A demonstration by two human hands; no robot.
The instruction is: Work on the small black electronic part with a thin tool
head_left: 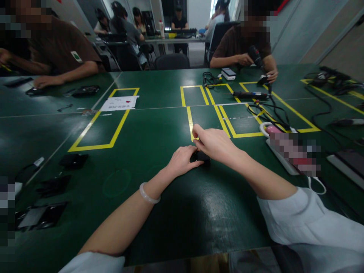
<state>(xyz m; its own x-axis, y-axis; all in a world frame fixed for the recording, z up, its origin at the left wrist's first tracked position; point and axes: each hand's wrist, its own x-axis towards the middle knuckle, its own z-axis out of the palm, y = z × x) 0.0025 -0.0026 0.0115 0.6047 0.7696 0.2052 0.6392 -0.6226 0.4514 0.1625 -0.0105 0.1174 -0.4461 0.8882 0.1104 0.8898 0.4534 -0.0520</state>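
Note:
A small black block-shaped part (203,156) lies low over the table in front of me. My left hand (183,160) grips it from the left, with thumb and fingers closed around its side. Over its top my right hand (214,142) is bent into a pinch, the thumb and forefinger pressed together. Whatever those fingertips hold, if anything, is too small or hidden to make out. The right hand covers part of the block.
A green table (159,212) bears yellow tape rectangles (119,129). Black parts (74,160) lie at the left, near a white paper sheet (121,103). At the right are a black electric screwdriver (251,95), cables and a phone (284,151). Across the table, a co-worker (239,45) holds a tool.

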